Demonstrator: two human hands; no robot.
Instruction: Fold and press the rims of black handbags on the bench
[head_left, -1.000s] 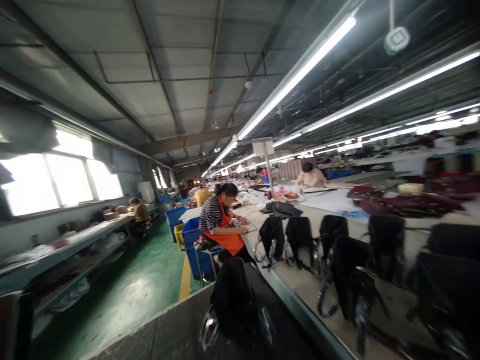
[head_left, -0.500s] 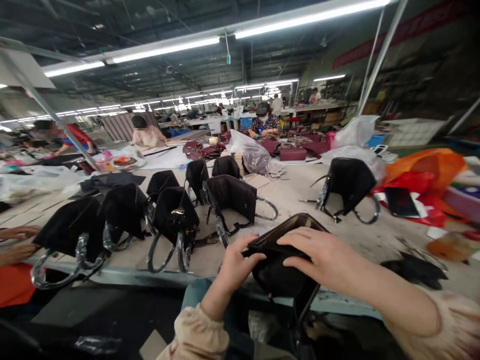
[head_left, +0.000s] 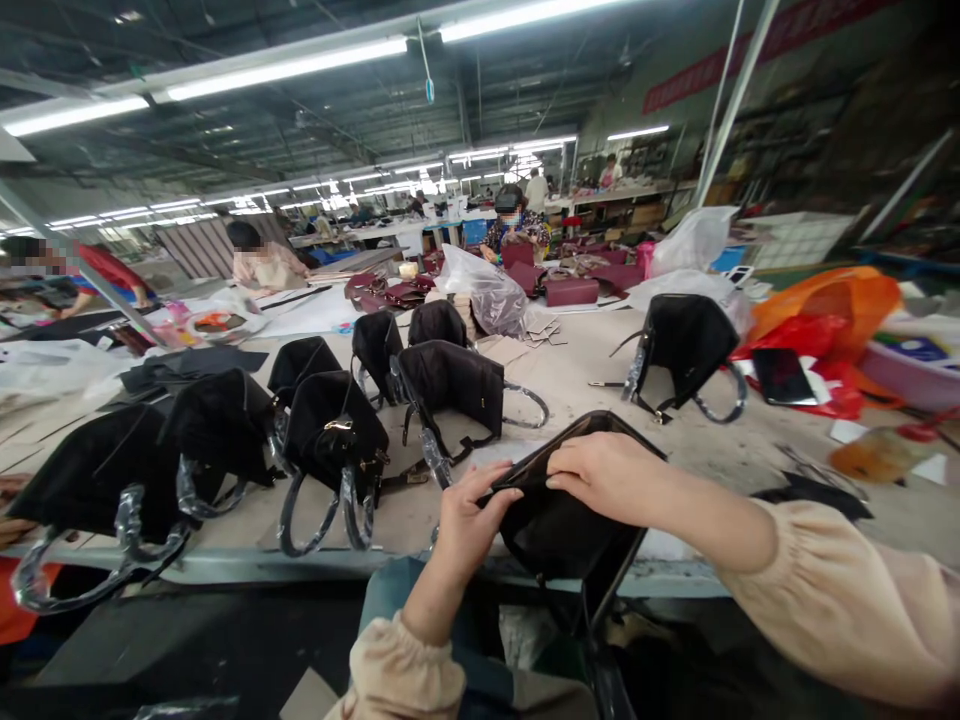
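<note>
A black handbag leans at the table's front edge, its mouth turned toward me and its dark inside showing. My left hand pinches the bag's rim at the left, thumb inside and fingers behind. At the upper rim my right hand is closed on the edge, fingertips pressed together. Just beyond stands another black handbag with plastic-wrapped handles. Left of it sits a black bag with a metal clasp.
More black bags stand along the left, a co-worker's hand beside them. One black bag is at the right, near a phone, an orange plastic bag and a bottle of amber liquid. Maroon pieces lie across the table.
My right hand has moved left along the rim and its fingers have closed on the edge. My left hand keeps its grip. The view has shifted slightly right and down.
</note>
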